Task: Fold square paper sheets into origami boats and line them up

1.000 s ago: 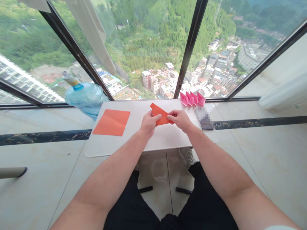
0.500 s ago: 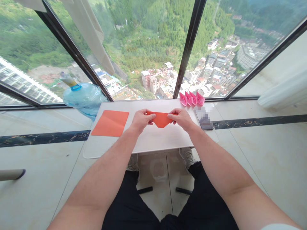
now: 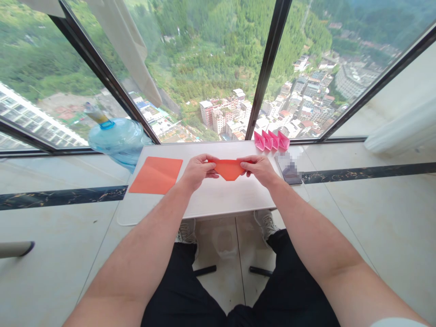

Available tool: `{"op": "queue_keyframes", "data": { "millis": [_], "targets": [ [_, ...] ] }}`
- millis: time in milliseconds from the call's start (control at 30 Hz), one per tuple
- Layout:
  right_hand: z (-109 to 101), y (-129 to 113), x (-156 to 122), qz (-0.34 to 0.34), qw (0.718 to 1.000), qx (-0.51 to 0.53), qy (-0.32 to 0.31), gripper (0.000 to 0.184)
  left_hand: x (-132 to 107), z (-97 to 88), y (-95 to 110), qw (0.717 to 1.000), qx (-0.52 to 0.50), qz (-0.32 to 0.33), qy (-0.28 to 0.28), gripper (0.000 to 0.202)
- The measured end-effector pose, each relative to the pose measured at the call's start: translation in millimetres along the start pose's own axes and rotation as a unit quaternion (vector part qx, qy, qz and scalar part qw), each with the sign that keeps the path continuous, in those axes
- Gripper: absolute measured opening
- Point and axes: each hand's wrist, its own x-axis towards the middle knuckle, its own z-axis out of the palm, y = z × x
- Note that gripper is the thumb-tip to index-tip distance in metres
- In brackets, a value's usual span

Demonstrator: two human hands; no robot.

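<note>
A folded piece of orange paper (image 3: 227, 170) is held up over the white table (image 3: 218, 200), its lower edge tapering to a short blunt tip. My left hand (image 3: 200, 170) pinches its left end, thumb in front and fingers behind. The right end is pinched by my right hand (image 3: 257, 168) in the same way. Both corners of the paper are partly hidden by the fingers. Left of my left hand, flat orange paper (image 3: 156, 175) lies on the table; whether it is one sheet or a stack I cannot tell.
Several pink folded paper pieces (image 3: 271, 141) stand in a row at the table's back right. A dark phone-like slab (image 3: 291, 175), partly blurred out, lies at the right edge. A large blue water bottle (image 3: 117, 138) stands behind the table's left corner, by the windows.
My left hand has shifted slightly left along the paper's end, its fingers more spread. Both hands still hold the folded paper in nearly the same place.
</note>
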Motion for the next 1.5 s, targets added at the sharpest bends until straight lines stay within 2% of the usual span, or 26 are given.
{"op": "queue_keyframes", "data": {
  "millis": [167, 333, 533, 800, 900, 1067, 1167, 1367, 1500],
  "targets": [
    [-2, 0, -1, 0.012, 0.998, 0.063, -0.004, 0.042, 2, -4.6, -1, 0.999, -0.040, -0.002, 0.000, 0.024],
    [-1, -3, -4, 0.018, 0.993, 0.114, -0.008, 0.031, 1, -4.1, -2, 0.998, -0.062, 0.026, 0.009, 0.015],
    [2, -4, -5, 0.013, 0.992, 0.127, -0.006, 0.018, -1, -3.4, -2, 0.997, -0.071, 0.029, 0.003, 0.016],
    [4, -5, -4, 0.020, 0.990, 0.142, 0.010, 0.014, -1, -3.6, -3, 0.995, -0.091, 0.037, 0.004, 0.014],
    [4, -6, -5, 0.017, 0.993, 0.115, 0.008, 0.018, -2, -1.4, -3, 0.995, -0.086, 0.043, 0.017, 0.013],
    [6, -6, -7, -0.026, 0.999, -0.004, 0.032, 0.031, -5, 7.3, -4, 0.995, -0.008, 0.082, 0.061, 0.032],
    [8, -5, -6, -0.039, 0.997, -0.052, 0.038, 0.035, -5, 11.0, -4, 0.990, 0.028, 0.111, 0.084, 0.033],
    [11, -3, -4, -0.020, 0.996, -0.079, 0.027, 0.039, -6, 12.0, -8, 0.985, 0.088, 0.125, 0.075, 0.033],
    [11, -2, -4, -0.013, 0.993, -0.114, 0.016, 0.026, -4, 10.5, -10, 0.981, 0.130, 0.126, 0.066, 0.029]
  ]
}}
